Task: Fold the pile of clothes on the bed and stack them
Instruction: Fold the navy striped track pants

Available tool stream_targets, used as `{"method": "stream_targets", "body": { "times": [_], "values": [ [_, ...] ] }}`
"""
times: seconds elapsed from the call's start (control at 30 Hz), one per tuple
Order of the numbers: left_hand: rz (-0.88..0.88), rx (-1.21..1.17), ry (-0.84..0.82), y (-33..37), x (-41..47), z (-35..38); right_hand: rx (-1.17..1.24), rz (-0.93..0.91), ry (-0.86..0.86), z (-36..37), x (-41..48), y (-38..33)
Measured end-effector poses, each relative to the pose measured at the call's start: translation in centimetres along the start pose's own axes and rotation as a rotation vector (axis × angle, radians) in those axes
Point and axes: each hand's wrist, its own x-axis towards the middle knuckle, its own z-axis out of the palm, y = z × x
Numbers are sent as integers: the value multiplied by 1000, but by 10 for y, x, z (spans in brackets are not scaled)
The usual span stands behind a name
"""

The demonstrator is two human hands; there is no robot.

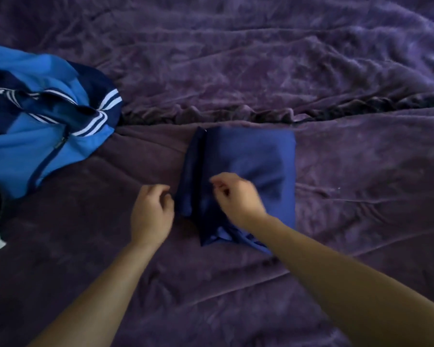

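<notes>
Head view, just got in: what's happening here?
A person is folding clothes on a purple bedspread. Both hands sit at the near left part of a navy garment, already folded into a compact rectangle: left hand at its edge, right hand over it, fingers curled; blur hides any grip. A blue striped jacket lies unfolded to the left.

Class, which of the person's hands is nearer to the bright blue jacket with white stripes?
Left. The left hand is at the left edge of the folded navy garment, on the side toward the jacket; the right hand is over that garment, farther away.
</notes>
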Motion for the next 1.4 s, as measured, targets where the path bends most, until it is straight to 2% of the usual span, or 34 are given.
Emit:
{"method": "stream_targets", "body": {
  "times": [0.07,0.13,0.17,0.23,0.3,0.33,0.5,0.6,0.63,0.7,0.73,0.77,0.8,0.87,0.97,1.03,1.13,1.2,1.4],
  "values": [
    [70,-11,-11,18,13,14,-201,-101,345,-27,-6,28],
    [88,53,-47,38,25,33,-396,-49,445,-55,-5,59],
    [126,133,-60,47,29,44,-462,41,412,-63,-4,72],
    [341,345,-91,57,35,68,-566,170,295,-62,1,91],
    [528,487,-143,53,46,88,-627,150,211,-42,7,100],
    [542,520,-156,46,55,94,-629,131,188,-29,11,101],
    [485,656,-232,7,96,95,-631,235,80,27,31,90],
    [478,605,-314,17,107,85,-614,237,29,15,40,85],
    [464,547,-321,24,109,80,-567,215,72,2,42,84],
    [384,370,-280,38,115,69,-466,203,267,-29,49,88],
    [294,260,-259,45,121,64,-416,233,334,-46,55,94],
    [189,165,-257,51,128,61,-341,286,331,-61,62,99],
    [116,128,-275,57,135,59,-239,361,261,-72,70,103],
    [108,183,-328,68,143,56,-33,478,93,-85,83,106],
    [162,148,-383,81,140,48,112,460,-23,-93,82,94],
    [169,131,-463,90,130,36,62,391,-126,-105,61,82],
    [229,202,-586,108,104,6,-317,327,-364,-118,9,60],
    [334,279,-610,122,74,-14,-555,288,-312,-117,-34,53],
    [582,467,-542,160,-24,-52,-593,214,-21,-139,-151,42]
  ]
}}
